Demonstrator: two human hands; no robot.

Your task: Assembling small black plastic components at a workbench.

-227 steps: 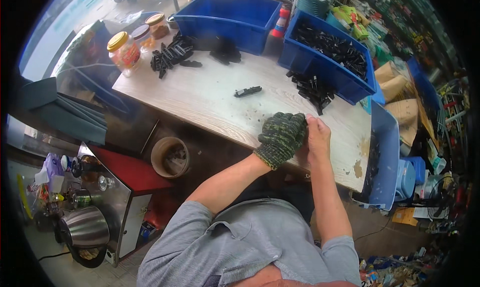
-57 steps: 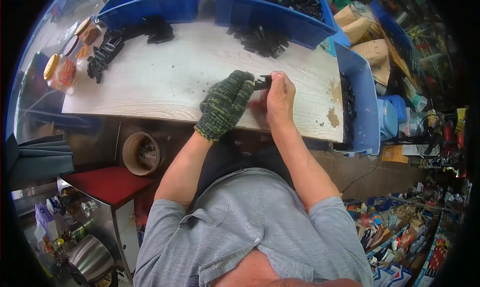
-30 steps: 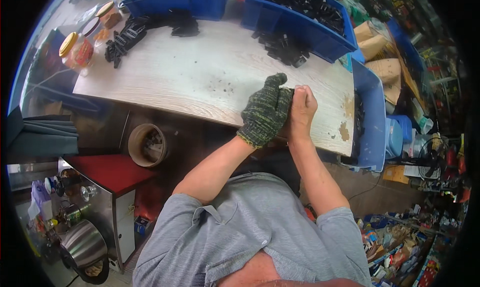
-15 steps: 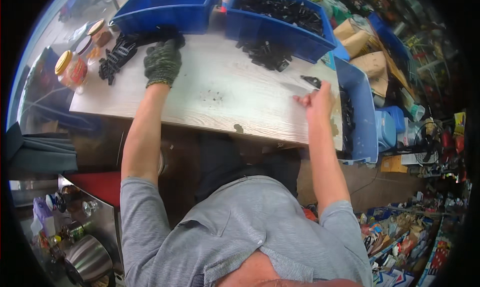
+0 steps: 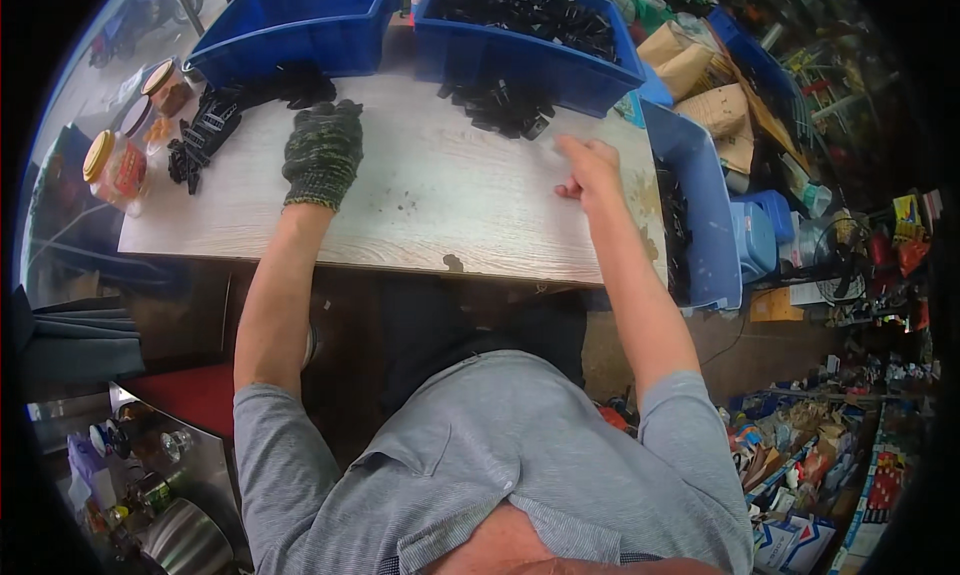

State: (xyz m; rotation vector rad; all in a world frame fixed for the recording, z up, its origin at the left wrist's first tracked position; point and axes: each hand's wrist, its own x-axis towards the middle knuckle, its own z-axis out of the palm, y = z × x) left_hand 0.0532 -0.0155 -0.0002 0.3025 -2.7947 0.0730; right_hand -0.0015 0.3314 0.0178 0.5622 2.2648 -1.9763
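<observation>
A dark knitted glove covers my left hand [image 5: 323,157], which rests over the white tabletop [image 5: 440,220]. Its fingers bend down out of sight, so whether they hold anything is hidden. Just beyond it lies a loose heap of small black plastic parts [image 5: 295,87], joined to a row of similar parts [image 5: 205,130] with pale ribbed sections. My bare right hand [image 5: 592,170] hovers at the right, index finger and thumb apart, with nothing visible between them. Nearest to it is another black heap [image 5: 505,113], below the right blue bin [image 5: 535,65].
A second blue bin [image 5: 300,40] stands at the far left. Lidded jars [image 5: 115,165] line the left table edge. Against the right edge is a lighter blue tub [image 5: 700,210] with black parts inside. Brown paper packages [image 5: 715,115] lie beyond it.
My left hand has drawn back from the black heap. The right hand has moved left and the black part at its fingertips is no longer visible there. The view has shifted slightly.
</observation>
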